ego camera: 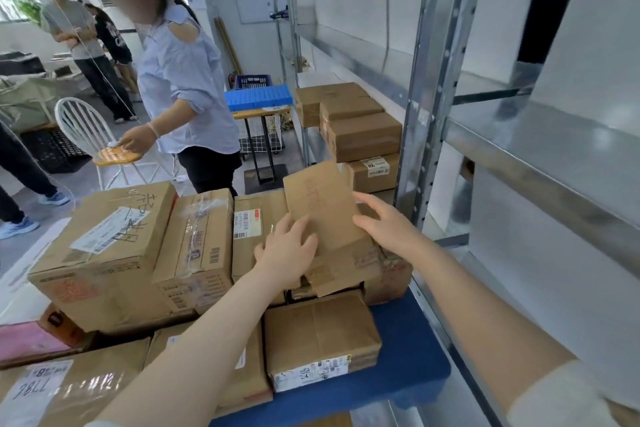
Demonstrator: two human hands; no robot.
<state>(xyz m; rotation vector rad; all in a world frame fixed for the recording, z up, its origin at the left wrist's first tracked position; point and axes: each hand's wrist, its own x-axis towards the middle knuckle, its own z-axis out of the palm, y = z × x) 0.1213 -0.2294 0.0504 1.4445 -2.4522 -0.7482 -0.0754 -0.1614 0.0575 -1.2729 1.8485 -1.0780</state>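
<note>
blue cart (pixel 408 357) | flat box (pixel 322 208) long axis away | left grip (pixel 287 250) flat on it | right grip (pixel 384 222) spread, touching

Handwritten digits, unclear, mark the nearest brown carton's white label (pixel 34 388). Black Chinese characters cross the large brown box (pixel 114 253).
</note>
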